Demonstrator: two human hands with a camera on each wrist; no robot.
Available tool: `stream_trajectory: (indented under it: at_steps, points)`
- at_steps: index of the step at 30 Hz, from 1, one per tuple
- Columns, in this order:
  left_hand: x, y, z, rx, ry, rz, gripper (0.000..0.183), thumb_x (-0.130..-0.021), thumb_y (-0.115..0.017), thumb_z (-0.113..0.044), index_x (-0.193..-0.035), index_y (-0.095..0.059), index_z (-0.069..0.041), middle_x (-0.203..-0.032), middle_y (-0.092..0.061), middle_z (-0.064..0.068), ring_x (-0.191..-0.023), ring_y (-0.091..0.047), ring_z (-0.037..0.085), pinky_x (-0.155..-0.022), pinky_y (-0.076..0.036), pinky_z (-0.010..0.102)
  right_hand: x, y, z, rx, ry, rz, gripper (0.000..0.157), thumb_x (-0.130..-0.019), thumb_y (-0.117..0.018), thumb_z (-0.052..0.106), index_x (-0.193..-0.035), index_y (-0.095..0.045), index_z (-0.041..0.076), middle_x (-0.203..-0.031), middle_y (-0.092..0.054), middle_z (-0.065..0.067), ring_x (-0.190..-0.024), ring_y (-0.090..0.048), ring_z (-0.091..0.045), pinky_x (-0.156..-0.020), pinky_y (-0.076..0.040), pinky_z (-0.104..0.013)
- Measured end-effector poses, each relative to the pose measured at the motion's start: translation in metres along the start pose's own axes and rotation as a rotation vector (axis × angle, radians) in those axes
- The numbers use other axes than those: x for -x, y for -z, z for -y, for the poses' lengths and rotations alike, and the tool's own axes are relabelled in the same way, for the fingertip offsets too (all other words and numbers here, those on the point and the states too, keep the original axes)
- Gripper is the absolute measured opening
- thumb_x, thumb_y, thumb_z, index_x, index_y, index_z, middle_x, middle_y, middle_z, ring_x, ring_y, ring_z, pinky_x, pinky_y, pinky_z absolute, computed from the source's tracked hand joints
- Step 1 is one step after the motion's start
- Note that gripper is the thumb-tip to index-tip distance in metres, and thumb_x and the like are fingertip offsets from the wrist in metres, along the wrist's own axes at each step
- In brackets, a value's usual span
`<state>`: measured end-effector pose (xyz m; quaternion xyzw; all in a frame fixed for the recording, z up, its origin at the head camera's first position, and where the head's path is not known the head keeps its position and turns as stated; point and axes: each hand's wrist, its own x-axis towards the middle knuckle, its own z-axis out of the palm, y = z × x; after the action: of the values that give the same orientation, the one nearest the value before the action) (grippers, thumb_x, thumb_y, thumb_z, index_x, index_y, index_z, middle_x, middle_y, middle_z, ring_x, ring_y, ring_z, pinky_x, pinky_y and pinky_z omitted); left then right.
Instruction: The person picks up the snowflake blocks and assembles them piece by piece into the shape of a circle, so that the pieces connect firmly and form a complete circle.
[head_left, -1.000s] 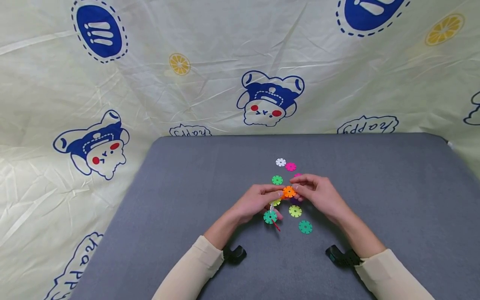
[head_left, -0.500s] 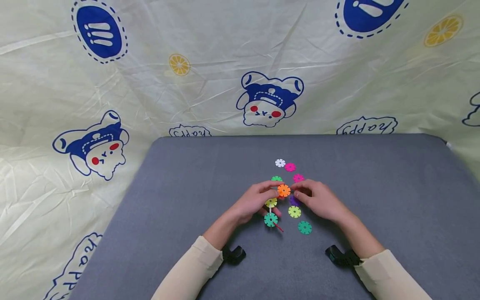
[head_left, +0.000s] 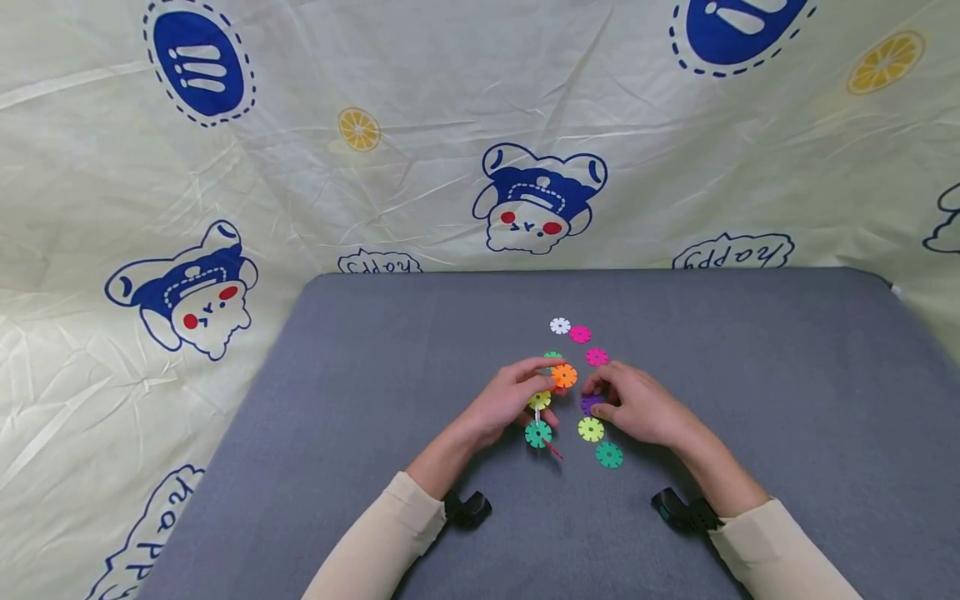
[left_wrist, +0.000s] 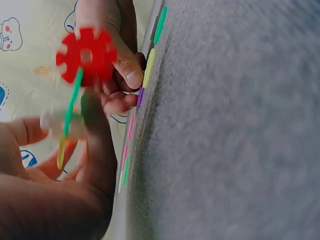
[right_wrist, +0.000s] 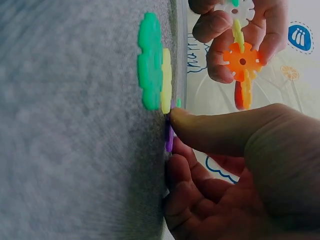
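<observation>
My left hand [head_left: 504,402] holds a joined cluster of notched plastic discs above the table. An orange disc [head_left: 565,376] sits at its top, with a yellow disc [head_left: 540,401] below and a green disc [head_left: 537,433] nearer me. Also part of the cluster are a red disc [left_wrist: 102,49], seen face-on in the left wrist view, and a white disc [right_wrist: 245,11]. Low at the table, my right hand [head_left: 637,404] pinches a purple disc [head_left: 589,405]. Its thumb [right_wrist: 200,127] is at one edge and the curled fingers are at the other.
Loose discs lie flat on the grey table [head_left: 420,333]. A yellow-green disc [head_left: 591,430] and a teal disc [head_left: 609,455] are on the near side. Farther off are two pink discs [head_left: 597,357], a white one and a partly covered green disc. A printed sheet [head_left: 420,192] hangs behind.
My right hand has come away from the orange disc and dropped to the purple disc on the table. The left hand has drawn the cluster slightly leftward.
</observation>
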<state>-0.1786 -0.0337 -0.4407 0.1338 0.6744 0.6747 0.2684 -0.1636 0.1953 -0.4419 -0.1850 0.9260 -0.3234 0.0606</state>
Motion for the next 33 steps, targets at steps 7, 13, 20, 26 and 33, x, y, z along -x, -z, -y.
stream_trajectory:
  at_steps: [7, 13, 20, 26, 33]
  points:
    - [-0.001, -0.003, 0.000, 0.016, 0.008, -0.121, 0.035, -0.100, -0.047, -0.027, -0.133, -0.057, -0.022, -0.112, -0.065, 0.012, -0.060, -0.063, 0.028, -0.054, -0.051, 0.026, 0.002, 0.005, -0.002, 0.011, 0.025, 0.036, 0.024, -0.084, -0.071, 0.004, -0.107, -0.067, 0.007, -0.099, -0.056, -0.004, -0.081, -0.050, -0.019, -0.070, -0.044, -0.035]
    - [-0.001, -0.009, 0.001, -0.080, -0.006, -0.156, 0.035, -0.101, -0.046, -0.026, -0.134, -0.057, -0.018, -0.106, -0.065, 0.012, -0.057, -0.060, 0.028, -0.049, -0.046, 0.025, 0.002, 0.008, -0.003, 0.025, 0.054, 0.071, 0.017, -0.084, -0.072, 0.004, -0.098, -0.066, 0.009, -0.091, -0.053, -0.002, -0.075, -0.048, -0.017, -0.065, -0.042, -0.033]
    - [0.000, -0.014, 0.003, -0.147, -0.063, -0.195, 0.035, -0.100, -0.047, -0.023, -0.132, -0.059, -0.014, -0.100, -0.065, 0.015, -0.053, -0.055, 0.026, -0.052, -0.045, 0.027, 0.004, 0.009, -0.001, 0.017, 0.064, 0.099, 0.027, -0.085, -0.069, 0.001, -0.111, -0.065, 0.007, -0.097, -0.056, -0.002, -0.084, -0.051, -0.018, -0.073, -0.045, -0.036]
    - [0.000, -0.014, 0.002, -0.174, -0.094, -0.222, 0.034, -0.099, -0.047, -0.023, -0.128, -0.062, -0.013, -0.096, -0.066, 0.016, -0.048, -0.048, 0.020, -0.050, -0.043, 0.026, 0.005, 0.013, -0.002, 0.022, 0.092, 0.158, 0.027, -0.081, -0.075, 0.005, -0.105, -0.066, 0.011, -0.099, -0.053, -0.001, -0.084, -0.050, -0.018, -0.072, -0.045, -0.034]
    - [0.001, -0.014, 0.001, -0.250, -0.106, -0.261, 0.033, -0.099, -0.046, -0.025, -0.125, -0.064, -0.014, -0.089, -0.065, 0.013, -0.043, -0.034, 0.014, -0.044, -0.034, 0.026, 0.003, 0.012, -0.002, 0.000, 0.100, 0.173, 0.027, -0.081, -0.073, 0.001, -0.105, -0.063, 0.008, -0.088, -0.054, 0.000, -0.077, -0.050, -0.015, -0.066, -0.045, -0.030]
